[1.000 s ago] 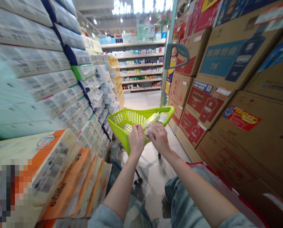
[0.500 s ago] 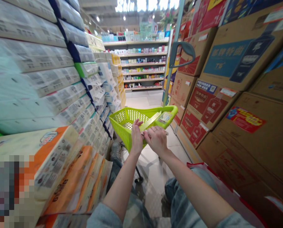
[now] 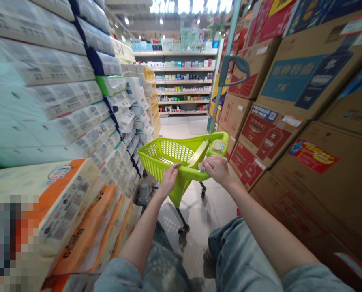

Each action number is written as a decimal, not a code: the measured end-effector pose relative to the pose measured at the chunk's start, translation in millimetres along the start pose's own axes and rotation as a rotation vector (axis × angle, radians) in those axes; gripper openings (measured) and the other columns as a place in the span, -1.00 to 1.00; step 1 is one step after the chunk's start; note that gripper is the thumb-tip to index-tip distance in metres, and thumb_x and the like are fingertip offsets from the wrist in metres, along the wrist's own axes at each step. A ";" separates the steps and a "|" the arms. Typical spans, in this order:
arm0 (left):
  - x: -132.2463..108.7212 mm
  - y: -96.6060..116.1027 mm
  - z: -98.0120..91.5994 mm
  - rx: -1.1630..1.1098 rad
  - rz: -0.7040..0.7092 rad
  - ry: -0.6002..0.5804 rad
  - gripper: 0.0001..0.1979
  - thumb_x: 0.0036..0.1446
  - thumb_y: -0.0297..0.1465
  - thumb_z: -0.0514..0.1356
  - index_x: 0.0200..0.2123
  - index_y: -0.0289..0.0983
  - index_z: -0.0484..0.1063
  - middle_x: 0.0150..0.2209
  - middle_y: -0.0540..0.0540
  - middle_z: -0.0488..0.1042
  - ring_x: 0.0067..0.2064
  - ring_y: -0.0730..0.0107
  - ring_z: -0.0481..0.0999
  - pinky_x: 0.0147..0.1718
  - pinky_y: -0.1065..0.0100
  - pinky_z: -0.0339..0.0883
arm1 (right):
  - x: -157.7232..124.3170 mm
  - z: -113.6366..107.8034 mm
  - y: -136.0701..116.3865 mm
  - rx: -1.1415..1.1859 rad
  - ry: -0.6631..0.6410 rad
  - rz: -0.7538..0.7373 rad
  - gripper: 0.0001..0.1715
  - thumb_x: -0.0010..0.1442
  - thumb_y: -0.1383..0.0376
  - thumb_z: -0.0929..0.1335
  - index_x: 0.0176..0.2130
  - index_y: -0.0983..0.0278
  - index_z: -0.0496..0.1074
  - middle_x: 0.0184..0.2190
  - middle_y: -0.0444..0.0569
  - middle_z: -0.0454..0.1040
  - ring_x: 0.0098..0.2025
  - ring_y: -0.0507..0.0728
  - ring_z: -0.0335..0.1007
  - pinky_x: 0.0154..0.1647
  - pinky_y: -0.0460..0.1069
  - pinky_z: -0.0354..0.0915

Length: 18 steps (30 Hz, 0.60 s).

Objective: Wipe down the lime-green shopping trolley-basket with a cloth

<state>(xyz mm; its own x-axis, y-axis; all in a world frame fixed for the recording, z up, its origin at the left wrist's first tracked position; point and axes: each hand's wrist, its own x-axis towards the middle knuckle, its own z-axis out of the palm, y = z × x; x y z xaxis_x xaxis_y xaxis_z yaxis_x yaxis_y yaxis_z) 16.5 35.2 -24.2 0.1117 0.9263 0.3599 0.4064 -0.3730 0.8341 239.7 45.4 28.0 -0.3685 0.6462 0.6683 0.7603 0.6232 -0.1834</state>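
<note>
In front of me stands a lime-green plastic shopping cart [image 3: 176,148], turned at an angle, its wheels on the tiled floor. My left hand [image 3: 169,178] is closed on the cart's near rim, fingertips over the edge. My right hand [image 3: 219,169] is closed near the handle end at the right, and a small crumpled white piece [image 3: 201,166], perhaps tissue, pokes out from its fingers. Whether that hand also grips the cart is hidden. A pale yellow flap [image 3: 198,154] leans inside the cart, beside a labelled panel [image 3: 219,146] at the handle.
Stacked wrapped paper packs [image 3: 62,95] line the left side, with orange-and-cream packs [image 3: 86,231] close by. Cardboard cartons [image 3: 290,77] are piled on the right, behind a pole with a grey handle [image 3: 238,71]. Shelves of small goods [image 3: 183,79] stand ahead, past the floor [image 3: 181,125].
My hands, close together before, have moved apart: the left one leftward along the rim, the right one rightward. More of the cart's rim and wheels shows.
</note>
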 end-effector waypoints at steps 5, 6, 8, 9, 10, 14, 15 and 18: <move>7.8 2.6 7.6 0.164 0.069 -0.100 -0.63 0.24 -0.36 -0.09 0.04 -0.17 0.36 0.13 -0.12 0.36 0.21 0.25 0.23 0.25 -0.11 -0.27 | -10.4 -4.1 9.9 -0.055 0.034 0.078 -0.49 0.31 0.21 0.11 -0.57 0.25 0.35 -0.54 -0.08 0.39 -0.36 0.08 0.27 -0.25 -0.02 0.12; 8.6 2.5 10.5 0.170 0.083 -0.107 -0.62 0.23 -0.38 -0.09 0.06 -0.17 0.34 0.14 -0.12 0.35 0.22 0.25 0.21 0.25 -0.11 -0.25 | -13.7 -3.3 8.1 -0.094 0.058 0.102 -0.52 0.31 0.20 0.12 -0.51 0.26 0.38 -0.47 -0.04 0.43 -0.30 0.11 0.29 -0.20 0.00 0.14; 8.8 1.7 16.1 0.177 0.100 -0.112 -0.58 0.20 -0.44 -0.07 0.09 -0.16 0.31 0.17 -0.12 0.31 0.24 0.24 0.18 0.25 -0.11 -0.24 | -20.9 -0.3 2.2 -0.177 0.109 0.142 -0.60 0.31 0.21 0.13 -0.36 0.28 0.44 -0.32 0.03 0.47 -0.20 0.16 0.28 -0.11 0.04 0.15; 8.3 1.1 18.5 0.182 0.106 -0.109 -0.56 0.18 -0.47 -0.07 0.11 -0.16 0.29 0.18 -0.12 0.29 0.25 0.24 0.16 0.25 -0.10 -0.23 | -24.6 1.8 -1.4 -0.208 0.138 0.155 -0.62 0.31 0.22 0.13 -0.28 0.30 0.44 -0.25 0.07 0.47 -0.15 0.18 0.27 -0.07 0.07 0.15; 7.5 0.5 20.3 0.188 0.111 -0.104 -0.54 0.16 -0.49 -0.06 0.12 -0.17 0.27 0.19 -0.13 0.28 0.26 0.24 0.14 0.25 -0.10 -0.23 | -28.3 4.2 -5.2 -0.227 0.164 0.162 -0.64 0.31 0.23 0.14 -0.21 0.31 0.44 -0.19 0.09 0.46 -0.11 0.19 0.26 -0.03 0.09 0.15; 3.6 -1.7 23.7 0.200 0.144 -0.073 -0.46 0.09 -0.56 -0.05 0.16 -0.20 0.22 0.20 -0.16 0.25 0.28 0.22 0.10 0.26 -0.07 -0.19 | -40.9 12.5 -19.9 -0.204 0.220 0.120 -0.66 0.28 0.24 0.18 -0.03 0.29 0.36 -0.02 0.14 0.38 0.05 0.23 0.19 0.10 0.17 0.10; 2.9 -2.3 23.7 0.201 0.154 -0.068 -0.45 0.08 -0.57 -0.05 0.16 -0.21 0.21 0.20 -0.16 0.24 0.28 0.23 0.09 0.26 -0.06 -0.17 | -43.2 13.9 -23.2 -0.196 0.224 0.106 -0.65 0.28 0.23 0.19 0.01 0.28 0.34 0.00 0.14 0.36 0.08 0.24 0.17 0.12 0.18 0.09; 2.0 -4.2 23.5 0.207 0.176 -0.057 -0.42 0.05 -0.59 -0.06 0.17 -0.22 0.19 0.21 -0.16 0.23 0.29 0.24 0.08 0.26 -0.03 -0.15 | -46.0 15.3 -31.7 -0.204 0.223 0.091 -0.61 0.27 0.21 0.20 0.05 0.27 0.31 0.00 0.15 0.35 0.10 0.25 0.15 0.13 0.21 0.08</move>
<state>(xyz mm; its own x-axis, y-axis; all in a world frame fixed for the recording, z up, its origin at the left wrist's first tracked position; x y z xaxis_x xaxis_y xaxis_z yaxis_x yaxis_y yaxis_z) 36.3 39.9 -36.9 0.2450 0.8520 0.4628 0.5525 -0.5149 0.6554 224.4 2.6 -8.0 -0.1846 0.5685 0.8017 0.8846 0.4515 -0.1165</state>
